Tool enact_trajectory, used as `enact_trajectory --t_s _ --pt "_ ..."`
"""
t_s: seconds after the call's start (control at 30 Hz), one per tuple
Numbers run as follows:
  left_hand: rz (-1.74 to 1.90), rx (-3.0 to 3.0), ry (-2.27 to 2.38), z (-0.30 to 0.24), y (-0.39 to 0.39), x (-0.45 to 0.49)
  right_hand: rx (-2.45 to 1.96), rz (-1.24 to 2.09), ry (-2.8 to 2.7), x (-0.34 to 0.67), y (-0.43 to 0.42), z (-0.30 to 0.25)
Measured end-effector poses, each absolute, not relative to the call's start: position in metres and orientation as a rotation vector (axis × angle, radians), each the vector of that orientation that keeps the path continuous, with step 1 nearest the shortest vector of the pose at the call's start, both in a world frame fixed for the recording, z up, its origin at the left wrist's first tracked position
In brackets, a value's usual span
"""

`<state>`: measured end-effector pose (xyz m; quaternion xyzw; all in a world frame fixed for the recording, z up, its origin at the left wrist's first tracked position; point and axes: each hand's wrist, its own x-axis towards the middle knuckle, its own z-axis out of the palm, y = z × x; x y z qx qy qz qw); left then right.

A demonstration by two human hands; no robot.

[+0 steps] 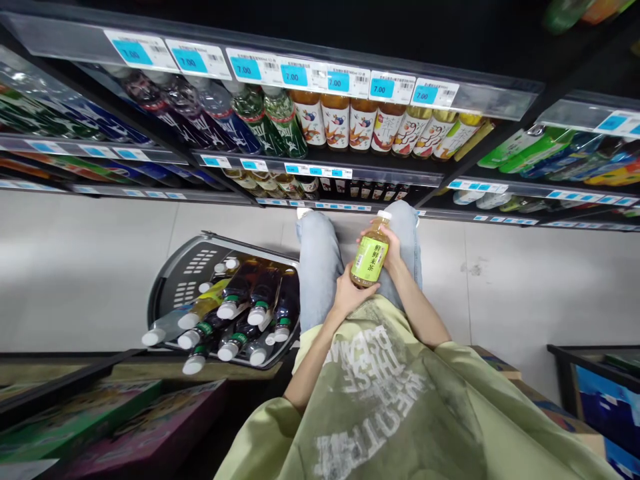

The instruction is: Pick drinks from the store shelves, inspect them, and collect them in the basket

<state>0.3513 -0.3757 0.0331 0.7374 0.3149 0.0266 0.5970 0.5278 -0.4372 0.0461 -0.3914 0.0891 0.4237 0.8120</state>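
I hold a small bottle point(371, 257) of amber tea with a lime-green label and white cap in front of my legs. My left hand point(347, 293) cups its base from below, fingers wrapped round it. My right hand point(391, 245) grips its upper part from behind. To the left on the floor stands a grey shopping basket point(193, 267) filled with several dark and clear bottles with white caps. Ahead, a black shelf point(320, 160) carries rows of bottled drinks under blue price tags.
Light floor tiles point(75, 267) stretch between the shelving and me. More drink shelves run left point(65, 147) and right point(575, 167). Boxed goods point(115, 420) lie on a low shelf at the bottom left, and a dark display point(600, 387) stands at the bottom right.
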Motion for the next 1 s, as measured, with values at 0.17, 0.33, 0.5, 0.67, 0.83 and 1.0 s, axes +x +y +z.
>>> enact_trajectory --t_s 0.17,0.33,0.5,0.67,0.83,1.0 --pt "0.047 1.735 0.713 0.026 -0.374 0.348 -0.857 0.942 0.154 0.528 -0.438 0.045" --pt "-0.007 1.47 0.572 0.016 -0.373 0.345 -0.816 0.957 0.114 0.526 -0.441 0.049" --pt "-0.063 1.202 0.518 0.019 -0.374 0.347 -0.821 0.965 0.095 0.525 -0.443 0.052" --pt "-0.055 1.21 0.517 0.022 -0.376 0.35 -0.843 0.968 0.122 0.526 -0.442 0.054" --pt "-0.055 1.215 0.519 0.021 -0.377 0.35 -0.849 0.971 0.143 0.526 -0.44 0.054" --pt "-0.061 1.215 0.52 0.022 -0.378 0.35 -0.845 0.966 0.137 0.527 -0.44 0.051"
